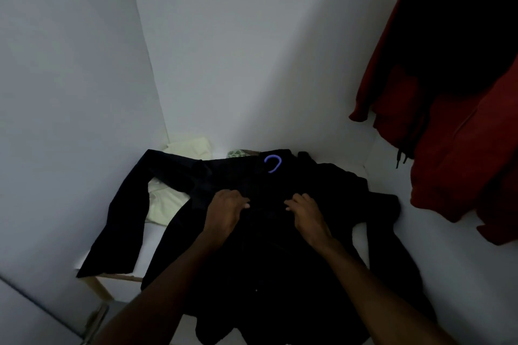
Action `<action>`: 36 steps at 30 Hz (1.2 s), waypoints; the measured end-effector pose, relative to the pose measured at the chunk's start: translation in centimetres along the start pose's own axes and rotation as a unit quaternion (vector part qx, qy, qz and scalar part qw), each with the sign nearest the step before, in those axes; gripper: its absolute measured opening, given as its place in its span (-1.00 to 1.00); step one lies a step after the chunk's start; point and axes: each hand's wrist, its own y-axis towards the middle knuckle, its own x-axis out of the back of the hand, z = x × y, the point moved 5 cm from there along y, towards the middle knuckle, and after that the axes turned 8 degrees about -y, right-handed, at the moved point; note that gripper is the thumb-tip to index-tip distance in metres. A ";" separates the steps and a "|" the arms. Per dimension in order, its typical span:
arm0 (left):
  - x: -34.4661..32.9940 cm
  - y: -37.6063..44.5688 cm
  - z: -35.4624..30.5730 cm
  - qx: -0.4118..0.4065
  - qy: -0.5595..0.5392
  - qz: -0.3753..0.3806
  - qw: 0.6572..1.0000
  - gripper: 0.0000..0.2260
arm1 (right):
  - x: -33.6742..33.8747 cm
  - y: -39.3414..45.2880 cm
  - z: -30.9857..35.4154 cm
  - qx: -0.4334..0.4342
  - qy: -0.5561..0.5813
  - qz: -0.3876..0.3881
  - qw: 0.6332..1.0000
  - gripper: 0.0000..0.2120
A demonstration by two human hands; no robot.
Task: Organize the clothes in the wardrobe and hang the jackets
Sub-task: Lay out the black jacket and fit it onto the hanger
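**Black jacket flat on wardrobe shelf, both hands on it**

Black jacket (269,232) lay spread on the white shelf (386,176), purple hanger hook (272,163) poking out at the collar. Left hand (225,211) and right hand (307,214) rested on the chest, fingers curled into the fabric; real pinch or not, couldn't tell. Cream garment (165,202) sat under the left sleeve. Red jacket (462,134) hung at right.
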 end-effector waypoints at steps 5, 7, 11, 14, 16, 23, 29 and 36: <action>-0.8 1.6 1.1 0.027 0.012 -0.006 1.000 -0.80 | 3.5 -0.7 1.7 -0.028 0.037 -0.108 0.993 -0.86; -0.6 1.8 1.2 0.032 0.012 -0.027 0.999 -0.84 | 4.5 -0.6 2.6 -0.020 0.070 -0.078 0.994 -0.70; -0.7 2.4 0.9 0.002 -0.033 -0.058 0.998 -0.83 | 4.3 0.7 0.7 -0.107 0.018 -0.035 0.993 -0.85; -1.1 2.7 0.9 -0.009 -0.042 -0.062 0.997 -0.85 | 1.9 1.8 -0.4 -0.084 -0.010 0.127 0.988 -0.69; -1.1 2.3 1.1 -0.017 -0.051 -0.055 0.997 -0.86 | 0.8 1.4 0.2 -0.044 0.008 0.207 0.977 -0.73; 0.4 2.7 -0.5 -0.055 -0.106 -0.077 0.990 -0.78 | 1.0 2.8 0.6 -0.078 -0.068 0.097 0.990 -0.72; 1.1 3.1 0.3 0.039 -0.163 -0.049 0.985 -0.85 | 0.3 2.4 0.7 -0.101 -0.041 0.030 0.994 -0.85; -0.4 4.4 2.2 -0.045 -0.011 0.031 0.998 -0.87 | 0.8 2.2 0.2 -0.057 -0.027 0.005 0.998 -0.68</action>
